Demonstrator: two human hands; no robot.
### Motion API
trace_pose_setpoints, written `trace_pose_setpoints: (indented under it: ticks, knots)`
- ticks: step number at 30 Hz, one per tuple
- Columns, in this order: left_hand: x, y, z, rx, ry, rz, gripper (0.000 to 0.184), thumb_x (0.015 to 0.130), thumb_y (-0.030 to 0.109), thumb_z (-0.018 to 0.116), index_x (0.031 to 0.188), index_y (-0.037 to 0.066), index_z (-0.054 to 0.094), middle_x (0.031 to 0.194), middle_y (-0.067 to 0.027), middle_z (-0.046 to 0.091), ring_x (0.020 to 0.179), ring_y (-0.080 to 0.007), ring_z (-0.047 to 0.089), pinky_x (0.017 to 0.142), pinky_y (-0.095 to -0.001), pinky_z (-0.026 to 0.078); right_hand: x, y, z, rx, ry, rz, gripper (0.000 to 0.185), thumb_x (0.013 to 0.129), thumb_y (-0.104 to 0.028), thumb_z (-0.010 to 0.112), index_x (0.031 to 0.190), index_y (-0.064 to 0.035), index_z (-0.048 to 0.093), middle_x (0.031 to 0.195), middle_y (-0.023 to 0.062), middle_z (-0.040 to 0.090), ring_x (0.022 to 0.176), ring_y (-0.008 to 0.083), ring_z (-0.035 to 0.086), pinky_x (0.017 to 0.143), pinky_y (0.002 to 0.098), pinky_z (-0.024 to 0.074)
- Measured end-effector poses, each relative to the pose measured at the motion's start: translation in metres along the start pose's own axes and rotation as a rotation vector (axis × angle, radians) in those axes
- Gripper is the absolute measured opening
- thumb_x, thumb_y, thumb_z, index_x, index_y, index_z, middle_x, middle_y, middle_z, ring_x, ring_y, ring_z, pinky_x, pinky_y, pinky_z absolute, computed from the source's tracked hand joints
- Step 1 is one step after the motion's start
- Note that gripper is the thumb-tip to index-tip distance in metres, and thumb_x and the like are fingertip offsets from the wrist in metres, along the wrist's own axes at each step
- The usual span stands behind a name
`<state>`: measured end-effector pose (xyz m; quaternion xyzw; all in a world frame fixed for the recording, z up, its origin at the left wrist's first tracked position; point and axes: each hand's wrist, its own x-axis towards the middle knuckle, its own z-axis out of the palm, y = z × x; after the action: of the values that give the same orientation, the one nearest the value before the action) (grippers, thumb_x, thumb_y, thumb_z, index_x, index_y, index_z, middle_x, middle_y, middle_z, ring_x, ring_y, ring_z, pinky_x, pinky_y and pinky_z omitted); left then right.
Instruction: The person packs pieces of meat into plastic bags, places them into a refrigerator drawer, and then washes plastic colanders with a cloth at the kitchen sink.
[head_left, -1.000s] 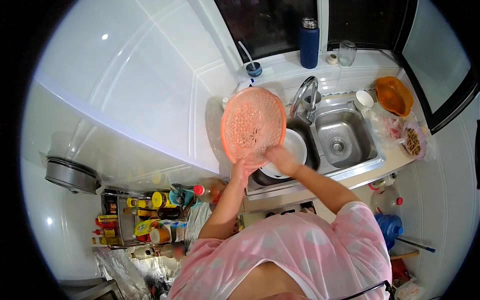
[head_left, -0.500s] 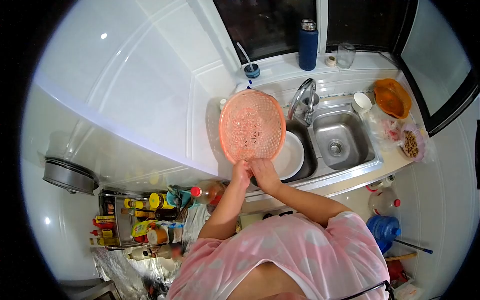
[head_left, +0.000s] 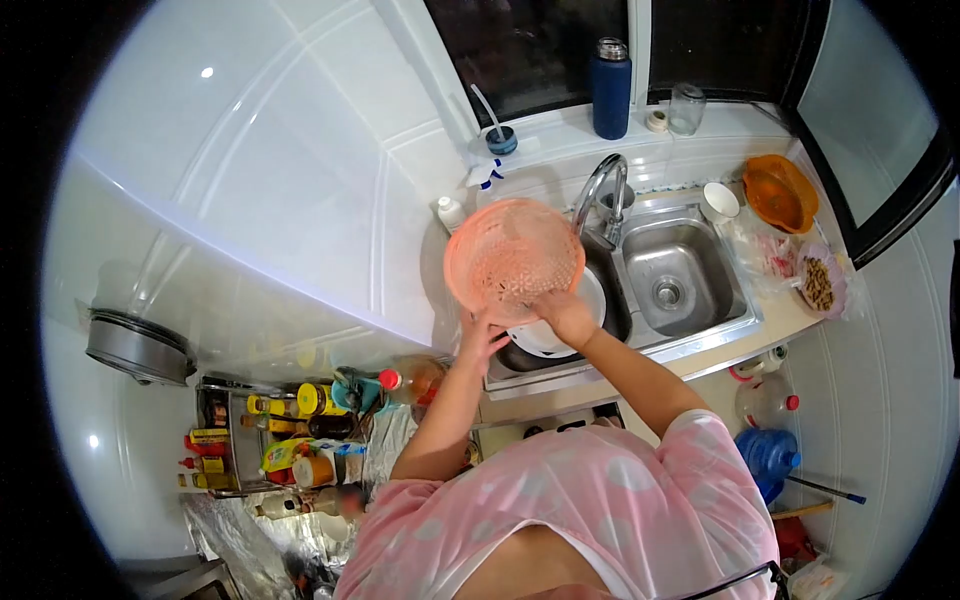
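An orange-pink plastic colander (head_left: 512, 245) is held tilted over the left sink basin, its holed inside facing me. My left hand (head_left: 482, 338) grips its near rim at the lower left, with fingers partly under the edge. At the lower right, my right hand (head_left: 568, 318) reaches over the rim; its fingertips lie against the inner wall and are slightly blurred. Below the colander, a white bowl (head_left: 590, 300) sits in the left basin (head_left: 622, 320), partly covered by the colander and my right hand.
The chrome faucet (head_left: 600, 185) stands close right of the colander, beside the right basin (head_left: 670, 260). A white bottle (head_left: 450, 212) is near the left wall. A small white bowl (head_left: 720, 203), an orange dish (head_left: 780, 195) and a bowl of brown pieces (head_left: 820, 282) line the right counter.
The colander has shifted slightly right and down and changed its tilt. My right hand has moved right and up, its fingers now inside the rim. My hands are farther apart.
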<state>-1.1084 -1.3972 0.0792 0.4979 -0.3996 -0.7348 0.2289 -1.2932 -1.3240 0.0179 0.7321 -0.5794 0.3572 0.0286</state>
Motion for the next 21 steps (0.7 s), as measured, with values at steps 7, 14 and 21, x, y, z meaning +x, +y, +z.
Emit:
trace_pose_setpoints:
  ticks: [7,14,21]
  knots:
    - [0.021,-0.040,0.012,-0.358,0.025,0.095,0.036,0.087,0.041,0.048,0.102,0.009,0.055,0.097,-0.0054,0.060,0.090,-0.0177,0.057,0.077,-0.0332,0.046,0.031,-0.071,0.003,0.329,-0.012,0.014,0.024,0.075,-0.009,0.049,0.097,-0.0047,0.057,0.097,0.0138,0.061,0.091,0.0334,0.057,0.080,0.0403,0.0452]
    - [0.008,-0.034,-0.003,-0.281,-0.151,0.094,0.038,0.088,0.032,0.036,0.103,0.002,0.053,0.093,-0.0142,0.063,0.087,-0.0265,0.062,0.078,-0.0359,0.048,0.013,-0.034,-0.005,0.285,-0.257,0.007,0.028,0.081,-0.012,0.048,0.106,-0.0028,0.056,0.109,0.0164,0.057,0.104,0.0335,0.053,0.091,0.0407,0.0418]
    - [0.003,-0.036,-0.001,-0.134,-0.088,0.048,0.046,0.088,0.024,0.027,0.120,-0.005,0.045,0.120,-0.0240,0.052,0.108,-0.0341,0.054,0.095,-0.0434,0.039,-0.004,0.058,-0.024,-0.567,-0.133,-0.196,0.029,0.082,-0.014,0.045,0.106,-0.0053,0.058,0.122,0.0109,0.051,0.116,0.0280,0.045,0.100,0.0379,0.0346]
